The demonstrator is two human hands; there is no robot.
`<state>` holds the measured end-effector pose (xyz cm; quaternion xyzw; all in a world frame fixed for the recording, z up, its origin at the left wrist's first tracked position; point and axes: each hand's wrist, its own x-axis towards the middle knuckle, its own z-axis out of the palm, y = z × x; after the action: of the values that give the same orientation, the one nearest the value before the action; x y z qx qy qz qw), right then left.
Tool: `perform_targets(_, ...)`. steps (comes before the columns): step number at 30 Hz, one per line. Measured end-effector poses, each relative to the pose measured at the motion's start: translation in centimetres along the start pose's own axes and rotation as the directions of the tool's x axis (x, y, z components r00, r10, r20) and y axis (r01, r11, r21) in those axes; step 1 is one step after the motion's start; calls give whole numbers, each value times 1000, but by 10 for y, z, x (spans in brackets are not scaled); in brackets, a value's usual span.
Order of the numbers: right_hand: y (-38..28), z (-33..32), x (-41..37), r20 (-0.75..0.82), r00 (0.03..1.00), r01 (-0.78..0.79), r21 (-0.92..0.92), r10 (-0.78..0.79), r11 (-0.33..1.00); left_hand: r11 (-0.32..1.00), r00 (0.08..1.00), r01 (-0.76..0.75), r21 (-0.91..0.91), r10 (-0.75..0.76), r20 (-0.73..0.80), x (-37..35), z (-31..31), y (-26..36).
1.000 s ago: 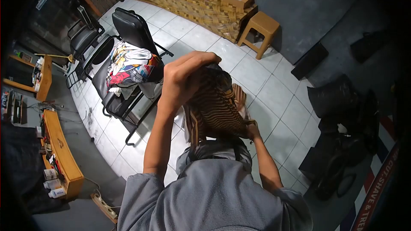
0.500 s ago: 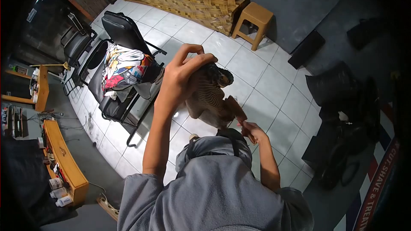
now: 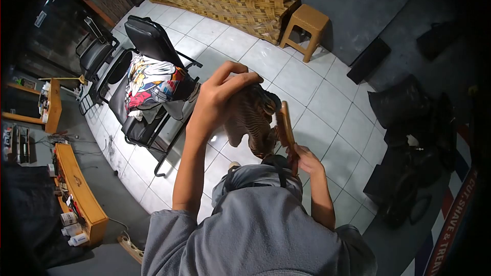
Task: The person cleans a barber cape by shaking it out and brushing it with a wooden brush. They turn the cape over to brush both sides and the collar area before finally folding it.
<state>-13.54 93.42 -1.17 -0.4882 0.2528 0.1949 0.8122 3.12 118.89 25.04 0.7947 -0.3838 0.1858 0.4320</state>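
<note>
Floor (image 3: 322, 92) in white tiles, black chair (image 3: 152, 35) on it with some loud printed fabric (image 3: 153, 81). Next size down, striped brown cloth (image 3: 248, 117) in front of the torso, top held in left grip (image 3: 220, 94). Then wooden brush (image 3: 287, 125) clamped in right grip (image 3: 307, 161), right beside the cloth, contact hard to tell tbh.

The tiled floor (image 3: 318, 93) (mostly white) bears chairs (image 3: 152, 37) and a stool (image 3: 310, 19).
</note>
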Motion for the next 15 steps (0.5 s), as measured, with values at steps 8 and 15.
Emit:
perform_targets(8, -116, 82, -43, 110, 938, 320, 80, -328, 944, 942, 940, -332, 40, 327, 100, -5, 15, 6)
perform_targets(15, -86, 76, 2, 303, 953, 124, -327, -21, 937, 763, 775, -612, 208, 631, -33, 1, 10, 10)
